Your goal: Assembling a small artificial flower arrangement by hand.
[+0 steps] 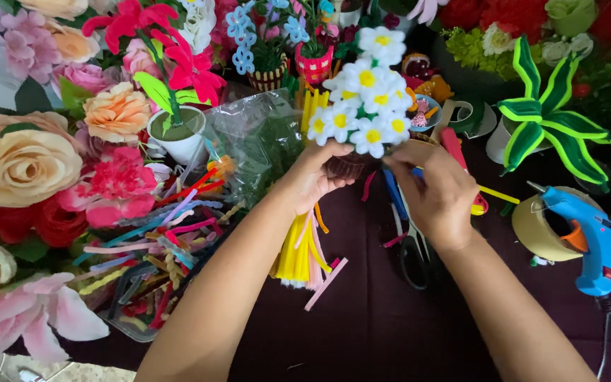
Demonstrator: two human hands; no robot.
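Dark purple tablecloth (390, 325) lay littered with pipe cleaners (298, 258); left hand (312, 177) closed around the small pot (344, 167) of white daisies (365, 95) at twelve o'clock, right hand (436, 194) pinching its rim, seemingly adjusting; steadiness needed next

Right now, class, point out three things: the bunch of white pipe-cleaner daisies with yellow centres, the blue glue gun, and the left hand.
White pipe-cleaner daisies with yellow centres (366, 92), head view, on a yellow centre.
Blue glue gun (592, 237), head view, on its body.
Left hand (312, 178), head view, on its back.
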